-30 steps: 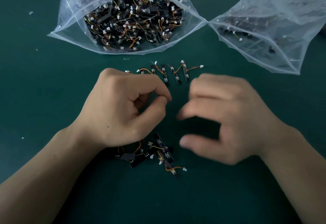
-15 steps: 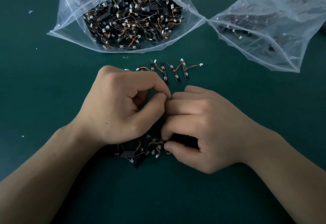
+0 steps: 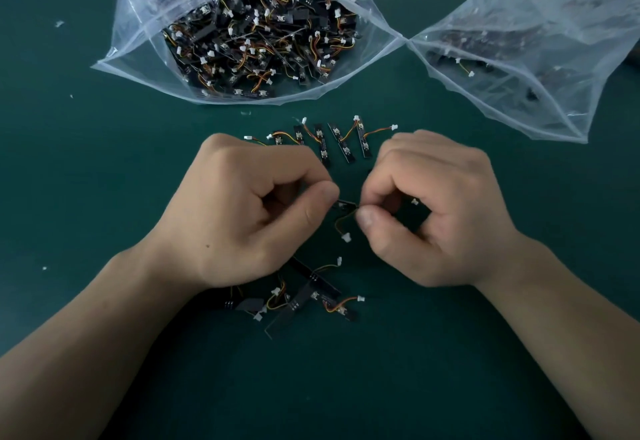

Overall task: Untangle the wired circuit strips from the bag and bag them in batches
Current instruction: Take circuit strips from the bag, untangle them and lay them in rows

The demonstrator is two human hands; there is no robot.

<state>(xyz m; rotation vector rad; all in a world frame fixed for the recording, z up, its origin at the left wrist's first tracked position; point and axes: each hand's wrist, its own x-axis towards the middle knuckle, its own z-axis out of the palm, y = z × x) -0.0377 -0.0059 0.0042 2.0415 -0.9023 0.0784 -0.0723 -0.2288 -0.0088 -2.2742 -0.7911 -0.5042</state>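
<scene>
Green mat (image 3: pixel 104 180). Big open zip bag (image 3: pixel 145 7) top centre, packed w/ wired strips. 2nd bag (image 3: pixel 554 59) at right, few inside. L hand (image 3: pixel 242 218), R hand (image 3: pixel 440 211) mid-mat, fingers curled. Tangled pile (image 3: pixel 304 297) under L hand. Neat row (image 3: pixel 343 142) beyond knuckles. Single strip (image 3: pixel 346 204) pinched betw both hands, wire dangling.

Dark green table top (image 3: pixel 104 169). Small white scraps lie scattered on its left part: one far (image 3: pixel 59 23), one middle (image 3: pixel 71 96), one near (image 3: pixel 44 268).
</scene>
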